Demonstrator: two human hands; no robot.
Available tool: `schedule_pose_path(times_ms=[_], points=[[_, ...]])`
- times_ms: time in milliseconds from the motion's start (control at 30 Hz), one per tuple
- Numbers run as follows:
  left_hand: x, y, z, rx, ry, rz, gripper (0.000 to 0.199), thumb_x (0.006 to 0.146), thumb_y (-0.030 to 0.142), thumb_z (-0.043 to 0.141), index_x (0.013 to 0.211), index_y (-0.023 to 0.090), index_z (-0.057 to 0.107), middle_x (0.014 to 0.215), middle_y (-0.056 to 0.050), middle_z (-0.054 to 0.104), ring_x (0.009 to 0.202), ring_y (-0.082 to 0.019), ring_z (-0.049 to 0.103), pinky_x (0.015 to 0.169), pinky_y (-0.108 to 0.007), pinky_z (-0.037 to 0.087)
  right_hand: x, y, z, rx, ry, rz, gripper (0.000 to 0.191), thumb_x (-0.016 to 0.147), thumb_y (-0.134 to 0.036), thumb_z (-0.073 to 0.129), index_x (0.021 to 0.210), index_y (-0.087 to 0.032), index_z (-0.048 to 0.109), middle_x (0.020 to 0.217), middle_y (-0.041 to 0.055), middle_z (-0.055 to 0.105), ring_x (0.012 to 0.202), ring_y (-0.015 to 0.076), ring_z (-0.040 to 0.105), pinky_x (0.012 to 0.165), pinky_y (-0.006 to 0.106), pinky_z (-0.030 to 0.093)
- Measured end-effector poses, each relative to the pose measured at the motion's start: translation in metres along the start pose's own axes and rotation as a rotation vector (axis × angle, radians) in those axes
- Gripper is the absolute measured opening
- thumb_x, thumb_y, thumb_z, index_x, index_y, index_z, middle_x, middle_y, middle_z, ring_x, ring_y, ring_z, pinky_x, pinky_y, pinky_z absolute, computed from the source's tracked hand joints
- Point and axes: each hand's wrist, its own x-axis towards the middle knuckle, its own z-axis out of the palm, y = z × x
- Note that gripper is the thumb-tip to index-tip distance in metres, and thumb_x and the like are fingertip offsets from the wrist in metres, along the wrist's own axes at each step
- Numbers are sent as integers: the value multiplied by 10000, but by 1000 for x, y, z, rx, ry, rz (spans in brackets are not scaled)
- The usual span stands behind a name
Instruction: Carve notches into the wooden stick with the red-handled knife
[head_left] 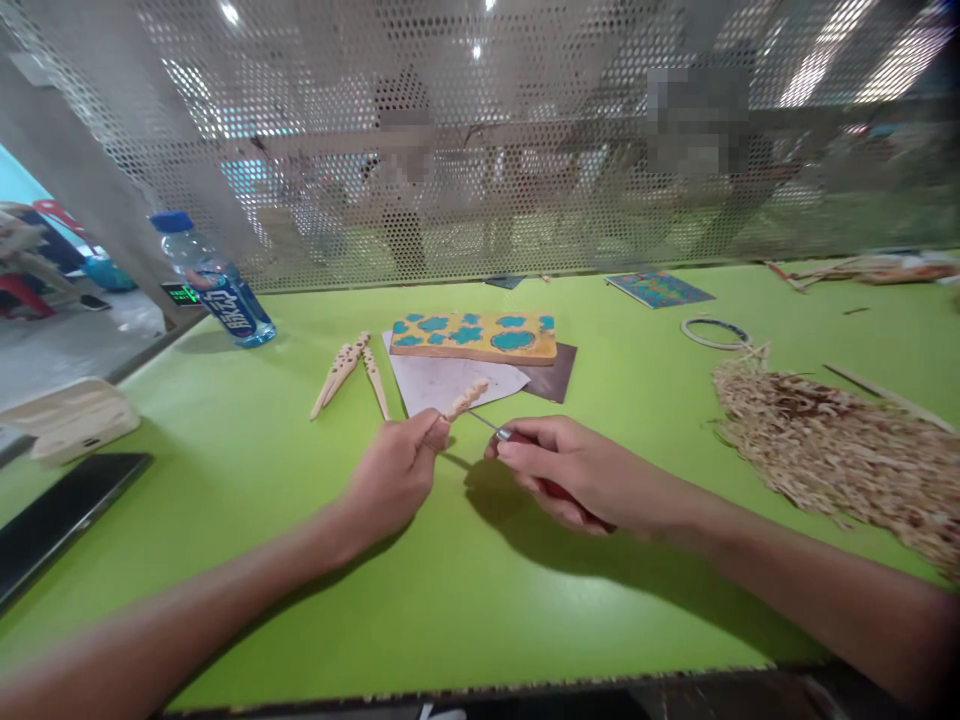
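My left hand (401,465) is closed around the lower end of a small carved wooden stick (469,397), whose knobbly end points up and to the right. In my right hand (562,460) is a thin-bladed carving tool (507,434) with a metal collar and a dark red handle. Its narrow tip comes close to the carved stick; whether they touch I cannot tell. Several similar carved wooden sticks (346,370) with small holes lie left of my hands. Beyond them, a yellow wooden block (472,340) with teal patches rests over white paper (431,385) and a brown sheet (553,376).
A pile of wood shavings (840,440) spreads at the right beside a thin stick (889,397) and a tape ring (715,333). At left are a water bottle (217,285), an open beige case (82,418) and a phone (64,515). A perforated screen (465,200) stands behind.
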Motion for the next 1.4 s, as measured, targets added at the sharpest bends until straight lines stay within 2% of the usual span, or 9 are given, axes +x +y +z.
schedule_pose_path(times_ms=[167, 233, 367, 433, 633, 767, 933, 1133, 1400], points=[[1, -2, -2, -32, -1, -14, 399, 1025, 394, 396, 675, 202, 425, 582, 47, 391, 542, -120, 365, 532, -264, 249, 3, 0, -6, 397, -177, 61, 199, 992, -418, 528, 986, -220, 543, 654, -98, 389, 381, 38, 183, 311, 168, 163], [2, -2, -1, -36, 7, -20, 401, 1024, 398, 398, 676, 201, 435, 586, 44, 398, 549, -122, 371, 537, -265, 255, 5, 1, -1, 260, -110, 44, 228, 1003, -441, 492, 942, -224, 526, 637, -91, 391, 381, 53, 216, 329, 198, 175], [5, -1, 0, -6, 16, -16, 410, 1024, 410, 391, 678, 198, 449, 579, 41, 408, 549, -124, 378, 549, -268, 262, 10, 9, 11, -410, 311, -200, 331, 1015, -443, 465, 766, -224, 461, 644, -29, 486, 531, 120, 415, 497, 274, 293], [6, 1, -1, 10, 0, -19, 420, 1026, 418, 374, 679, 196, 453, 574, 39, 409, 544, -124, 380, 551, -268, 266, 12, 13, 13, -565, 376, -261, 333, 1016, -428, 461, 755, -222, 461, 682, -11, 519, 602, 141, 441, 564, 298, 307], [4, 5, 0, -61, -25, -64, 464, 1020, 467, 364, 649, 198, 436, 567, 33, 391, 539, -121, 366, 531, -265, 265, 14, 14, 13, -432, 232, -249, 331, 999, -392, 491, 723, -226, 411, 649, -39, 454, 590, 128, 405, 556, 286, 294], [4, 1, 1, -256, -56, -152, 468, 1008, 524, 407, 695, 189, 497, 550, 50, 374, 499, -105, 334, 495, -247, 256, 6, 3, 16, -269, 176, -259, 310, 1012, -401, 469, 754, -236, 426, 593, -58, 422, 508, 110, 373, 491, 264, 276], [1, -5, 2, -440, -114, -267, 443, 989, 559, 467, 792, 178, 580, 510, 79, 339, 445, -85, 281, 444, -226, 216, 1, -5, 3, -235, 351, -284, 291, 988, -429, 509, 776, -246, 432, 590, -61, 422, 485, 113, 376, 468, 263, 301], [-3, 0, 3, -337, -157, -183, 448, 1011, 542, 441, 813, 181, 617, 521, 68, 356, 458, -93, 313, 447, -228, 233, 14, 8, -2, -473, 559, -367, 140, 897, -335, 646, 913, -208, 589, 805, 8, 625, 704, 169, 543, 657, 308, 416], [-6, 12, 1, -101, -140, -25, 406, 1024, 412, 404, 767, 168, 602, 532, 50, 398, 496, -101, 364, 494, -236, 268, 18, 9, 11, -473, 629, -344, 311, 857, -471, 719, 889, -213, 549, 739, -19, 554, 661, 160, 464, 615, 305, 372]])
